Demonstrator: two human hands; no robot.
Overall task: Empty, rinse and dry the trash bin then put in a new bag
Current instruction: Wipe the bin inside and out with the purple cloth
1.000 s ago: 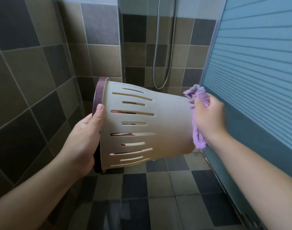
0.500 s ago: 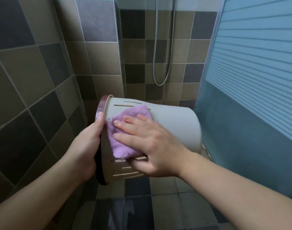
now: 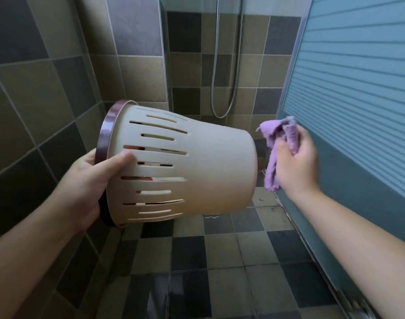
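— Bin? Where?
— Cream slotted trash bin (image 3: 196, 171), tipped sideways at centre, rim toward nine o'clock, gripped there by left hand (image 3: 86, 187).
— Right hand?
— Right hand (image 3: 293, 162) at three o'clock, clutching bunched purple cloth (image 3: 277, 143), just off the base.

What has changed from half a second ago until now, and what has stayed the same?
The right hand has lifted the purple cloth off the slotted side of the trash bin and moved it right, past the bin's base; the cloth is now bunched in its grip, not touching the bin. The left hand still holds the bin by its rim, on its side.
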